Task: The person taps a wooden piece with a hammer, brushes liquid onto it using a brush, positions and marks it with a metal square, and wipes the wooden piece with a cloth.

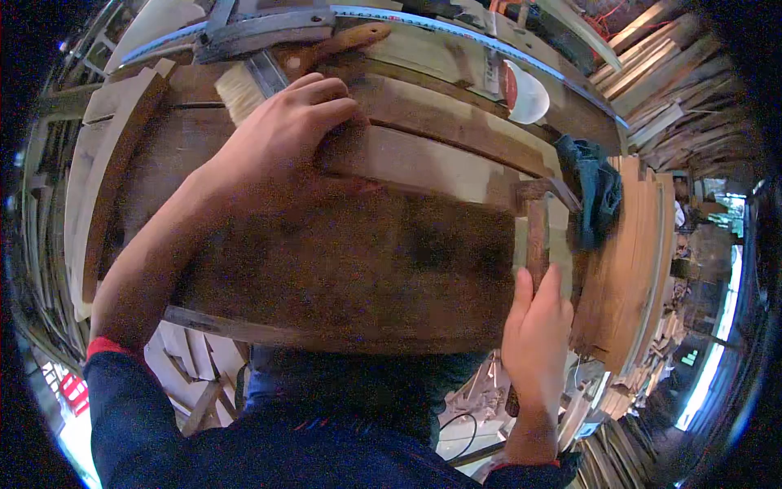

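Note:
My right hand (538, 334) is closed around the wooden handle of a hammer (536, 232). The hammer's head lies at the right end of a pale wooden strip (440, 163); whether they touch I cannot tell. My left hand (297, 122) is curled over the left part of that strip, its fingertips partly hidden and in shadow. Under both arms spreads a dark brown wooden surface (342, 269). A wide brush with pale bristles (239, 91) lies just beyond my left hand, near a brown wooden handle (358, 37).
A long measuring tape (456, 31) runs along the far side. Beyond the strip are a white, cup-like object (529, 96) and a crumpled blue cloth (599, 187). Stacked boards (627, 269) stand at the right, with piled timber (684, 90) behind. A curved wooden piece (122, 179) sits at the left.

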### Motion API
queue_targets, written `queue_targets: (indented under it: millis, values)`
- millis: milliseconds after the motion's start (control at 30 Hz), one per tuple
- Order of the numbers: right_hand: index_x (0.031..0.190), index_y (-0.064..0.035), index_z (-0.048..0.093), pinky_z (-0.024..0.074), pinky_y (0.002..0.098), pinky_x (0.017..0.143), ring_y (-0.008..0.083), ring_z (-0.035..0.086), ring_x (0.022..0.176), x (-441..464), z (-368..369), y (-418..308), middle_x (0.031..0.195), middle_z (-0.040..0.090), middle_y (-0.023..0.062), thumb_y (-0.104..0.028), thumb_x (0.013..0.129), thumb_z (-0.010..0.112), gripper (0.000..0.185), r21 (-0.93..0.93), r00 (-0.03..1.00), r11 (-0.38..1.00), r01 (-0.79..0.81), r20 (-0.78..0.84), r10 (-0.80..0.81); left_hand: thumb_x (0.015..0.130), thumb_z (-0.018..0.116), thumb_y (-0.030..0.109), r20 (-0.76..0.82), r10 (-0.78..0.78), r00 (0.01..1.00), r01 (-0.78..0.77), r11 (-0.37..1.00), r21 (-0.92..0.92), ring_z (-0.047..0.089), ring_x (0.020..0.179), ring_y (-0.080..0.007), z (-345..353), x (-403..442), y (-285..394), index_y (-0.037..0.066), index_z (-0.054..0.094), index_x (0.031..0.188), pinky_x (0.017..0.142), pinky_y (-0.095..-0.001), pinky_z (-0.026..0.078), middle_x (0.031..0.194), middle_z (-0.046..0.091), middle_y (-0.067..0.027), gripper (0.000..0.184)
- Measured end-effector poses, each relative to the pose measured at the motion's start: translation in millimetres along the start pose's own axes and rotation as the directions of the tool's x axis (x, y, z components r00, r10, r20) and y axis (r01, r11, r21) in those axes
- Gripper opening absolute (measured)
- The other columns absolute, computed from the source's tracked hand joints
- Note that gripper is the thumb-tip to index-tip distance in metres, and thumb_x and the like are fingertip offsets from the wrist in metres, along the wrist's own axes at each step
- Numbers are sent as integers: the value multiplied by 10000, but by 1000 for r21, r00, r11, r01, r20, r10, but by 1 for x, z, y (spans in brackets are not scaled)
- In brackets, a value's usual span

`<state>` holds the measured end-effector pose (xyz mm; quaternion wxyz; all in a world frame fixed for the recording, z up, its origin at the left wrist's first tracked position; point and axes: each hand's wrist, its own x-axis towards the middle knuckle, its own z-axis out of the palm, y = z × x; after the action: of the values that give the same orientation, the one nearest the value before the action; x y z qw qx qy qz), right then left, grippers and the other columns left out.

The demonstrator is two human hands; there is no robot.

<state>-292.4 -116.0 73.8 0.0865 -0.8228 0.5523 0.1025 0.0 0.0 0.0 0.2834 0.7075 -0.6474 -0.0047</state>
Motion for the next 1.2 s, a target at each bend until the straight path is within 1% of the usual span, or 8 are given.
queue_targets:
  millis: [167, 367, 500, 600, 733, 833, 1033, 1200]
  values:
    - [1282, 29, 509, 488, 586, 802, 544, 627, 949, 10, -9, 16, 1035, 660, 321, -348, 1059, 486, 439, 143, 976, 966, 217, -51, -212, 714, 851, 428, -45, 1, 999, -1, 1000, -11, 571, 1070, -364, 4, -2, 4, 23, 653, 1035, 948, -459, 501, 1065, 614, -150, 553]
    - [1150, 57, 597, 460, 512, 737, 456, 626, 859, 7, -43, 9, 922, 650, 282, -345, 1064, 494, 423, 180, 829, 904, 387, -497, -256, 711, 847, 426, -41, -48, 998, 47, 998, -35, 567, 1049, -360, 5, 2, 13, 33, 651, 1009, 948, -461, 490, 1035, 620, -148, 531]
    - [1080, 36, 592, 460, 525, 709, 466, 633, 829, 10, -35, 9, 915, 657, 271, -349, 1061, 495, 398, 184, 835, 906, 380, -490, -251, 710, 847, 423, -37, -100, 994, 100, 995, -3, 566, 1038, -353, 6, 2, 15, 38, 647, 985, 950, -455, 490, 1019, 619, -144, 513]
    - [1170, 19, 540, 501, 588, 712, 525, 646, 869, 13, -3, -4, 946, 665, 326, -309, 1044, 521, 352, 35, 973, 976, 213, -98, -209, 703, 850, 426, -61, -109, 992, 107, 994, -34, 563, 1037, -355, 8, 2, 17, 43, 647, 979, 954, -453, 490, 1017, 616, -141, 514]
    - [1222, 16, 540, 513, 593, 624, 548, 634, 720, 13, 10, -2, 766, 670, 288, -356, 1042, 509, 414, 70, 946, 959, 275, -197, -257, 698, 848, 438, -82, -74, 994, 74, 997, -6, 558, 1044, -356, 12, 0, 8, 46, 647, 988, 956, -459, 489, 1018, 612, -138, 528]
    - [1263, 40, 531, 518, 584, 660, 537, 644, 776, 12, 4, 0, 876, 678, 315, -354, 1036, 526, 454, -12, 953, 965, 263, -153, -262, 697, 846, 445, -80, -48, 996, 49, 999, 3, 556, 1048, -356, 12, 0, 10, 46, 645, 996, 959, -461, 486, 1026, 610, -137, 538]
    - [1285, 71, 519, 516, 574, 747, 520, 634, 901, -7, -52, 10, 1040, 644, 341, -347, 1033, 535, 488, 52, 861, 953, 299, -446, -246, 702, 844, 448, -51, -111, 992, 109, 993, -50, 561, 1057, -343, 8, 0, 17, 42, 659, 1048, 974, -462, 477, 1051, 611, -134, 565]
    - [1235, 5, 522, 528, 598, 618, 501, 669, 747, 2, -9, -10, 865, 685, 298, -361, 1022, 553, 425, -37, 938, 953, 302, -167, -304, 706, 841, 449, -20, -140, 990, 141, 990, 20, 550, 1096, -316, -1, 1, 24, 71, 661, 1099, 957, -468, 436, 1071, 612, -106, 574]
